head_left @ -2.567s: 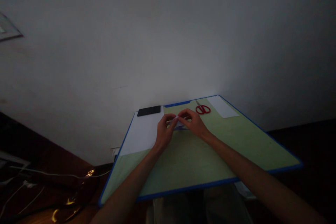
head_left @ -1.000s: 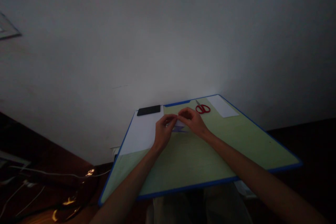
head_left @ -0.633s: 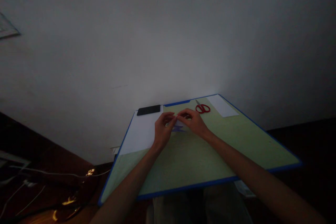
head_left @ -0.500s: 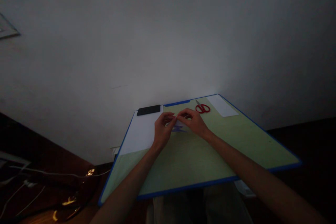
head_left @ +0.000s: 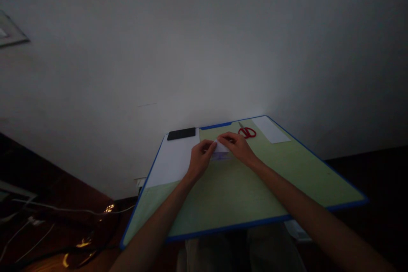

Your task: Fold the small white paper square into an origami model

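Note:
Between my two hands is a small folded piece of white paper (head_left: 221, 147), with a blurred purple pattern along its lower part. My left hand (head_left: 201, 155) pinches its left side between thumb and fingers. At its upper right, my right hand (head_left: 236, 144) pinches it too, the fingertips of both hands close together. Both hands are just above the green tabletop (head_left: 242, 191). Red-handled scissors (head_left: 247, 131) lie just beyond my right hand, blades pointing away. The exact folds of the paper are too dim to make out.
At the table's far left a black phone (head_left: 181, 134) lies on a white sheet (head_left: 168, 161). A white paper strip (head_left: 270, 129) lies at the far right. The blue-edged table stands against a grey wall (head_left: 204, 51). White cables (head_left: 73, 210) hang at lower left.
My fingertips have moved slightly apart, and more of the white paper shows between them. The purple part now looks flatter and more blurred. The view has shifted a little.

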### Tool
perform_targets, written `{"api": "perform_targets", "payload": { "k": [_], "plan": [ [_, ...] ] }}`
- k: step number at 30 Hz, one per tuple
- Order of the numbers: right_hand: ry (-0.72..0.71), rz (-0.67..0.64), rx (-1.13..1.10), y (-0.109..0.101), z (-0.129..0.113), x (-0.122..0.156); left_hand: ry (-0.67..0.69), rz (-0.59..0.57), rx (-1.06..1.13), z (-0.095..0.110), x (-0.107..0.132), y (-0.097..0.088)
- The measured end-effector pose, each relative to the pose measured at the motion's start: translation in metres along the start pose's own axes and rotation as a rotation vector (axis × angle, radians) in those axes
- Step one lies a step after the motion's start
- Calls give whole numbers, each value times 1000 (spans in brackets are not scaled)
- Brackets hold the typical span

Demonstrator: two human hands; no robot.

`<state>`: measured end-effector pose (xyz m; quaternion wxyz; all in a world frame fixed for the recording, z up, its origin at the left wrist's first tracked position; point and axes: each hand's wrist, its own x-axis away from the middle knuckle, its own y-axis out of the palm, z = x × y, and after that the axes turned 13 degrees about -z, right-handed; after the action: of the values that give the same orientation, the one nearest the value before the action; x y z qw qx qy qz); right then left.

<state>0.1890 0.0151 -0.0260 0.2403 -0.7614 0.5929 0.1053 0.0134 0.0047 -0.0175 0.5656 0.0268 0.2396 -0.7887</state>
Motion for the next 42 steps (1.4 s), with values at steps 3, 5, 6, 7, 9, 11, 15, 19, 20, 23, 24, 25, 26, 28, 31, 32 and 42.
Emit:
{"api": "perform_targets", "payload": {
  "k": [3,5,6,7,9,11,15,19,20,23,24,25,26,28,31,32,42],
  "plan": [
    [24,-21,-46,1,3,-1,-20,47,0,-2,-1,-3],
    [23,-21,-75,3,4,-1,-44,76,11,-3,-2,-5],
    [21,-24,-83,4,4,-1,-56,92,23,-3,-2,-6],
    [18,-30,-87,5,4,0,-68,104,39,-4,-3,-7],
    [20,-46,-95,7,4,1,-82,121,73,-4,-3,-7],
    [34,-63,-110,8,4,1,-86,118,100,-3,-4,-8],
    [57,-25,-109,4,6,0,-122,55,170,4,-3,-6],
    [90,60,-103,-2,6,-4,-162,-30,271,15,1,-5],
    [102,78,-108,-3,6,-5,-168,-41,289,17,2,-5],
    [128,110,-141,-6,7,-6,-169,-74,315,16,2,-5],
    [138,113,-152,-7,7,-6,-157,-86,310,15,2,-5],
    [152,113,-156,-7,6,-6,-142,-96,299,13,2,-4],
    [165,113,-153,-8,6,-6,-126,-102,286,10,2,-4],
    [178,107,-144,-8,4,-6,-99,-100,266,5,1,-2],
    [139,51,-155,-8,2,-6,-99,-75,271,-1,-1,-1],
    [118,30,-161,-7,1,-6,-106,-69,273,-3,-1,-1],
    [83,72,-37,-5,0,-5,-82,-133,295,4,1,-1]
  ]
}}
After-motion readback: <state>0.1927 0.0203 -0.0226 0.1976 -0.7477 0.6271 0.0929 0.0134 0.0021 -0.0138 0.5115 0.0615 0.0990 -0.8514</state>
